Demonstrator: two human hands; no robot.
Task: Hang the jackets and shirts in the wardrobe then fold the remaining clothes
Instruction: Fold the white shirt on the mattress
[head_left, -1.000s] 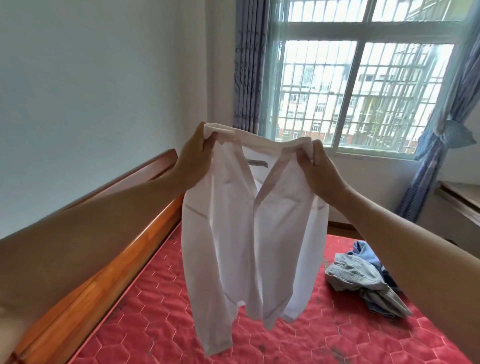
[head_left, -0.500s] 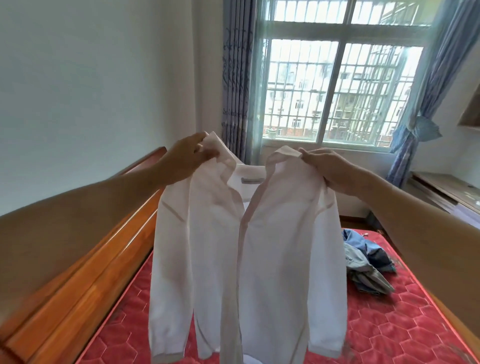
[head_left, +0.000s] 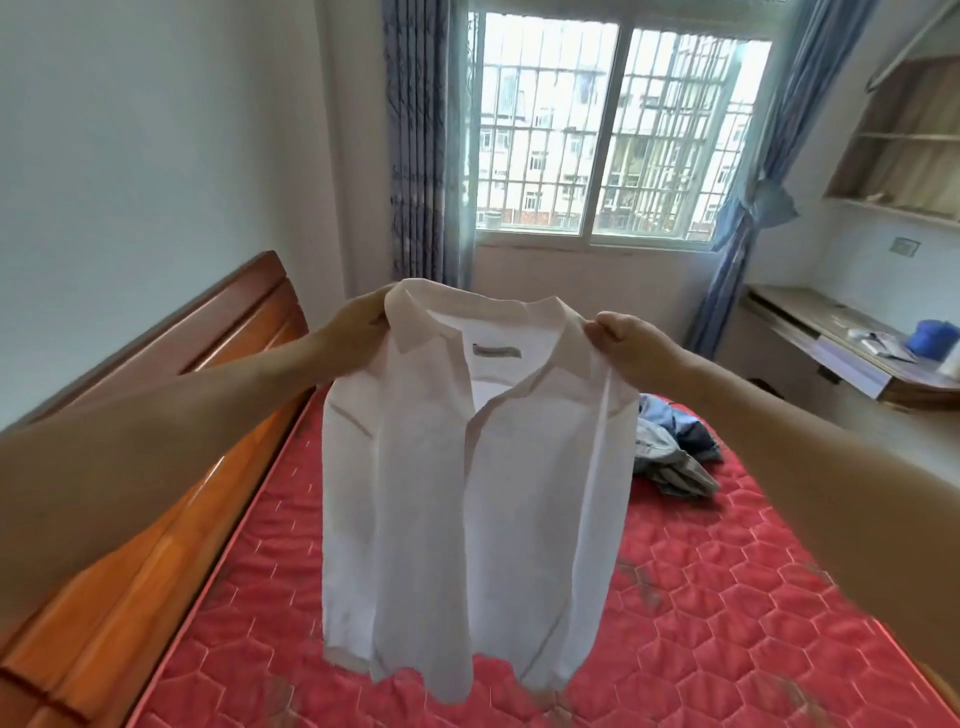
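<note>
A red quilted mattress (head_left: 727, 597) covers the bed, with an orange-brown wooden board (head_left: 156, 519) along its left edge. A crumpled heap of blue and grey clothes (head_left: 670, 447) lies near its far right edge. Both bare arms reach forward over the bed. The left grip (head_left: 353, 332) pinches one collar end of a white long-sleeved collared shirt (head_left: 467, 493). The right grip (head_left: 628, 343), fingers curled, pinches the other. The shirt hangs between and below them over the mattress, covering the heap's left side.

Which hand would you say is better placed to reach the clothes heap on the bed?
Likely the right hand: the heap lies on its side, while the left hand is beyond the shirt.
</note>
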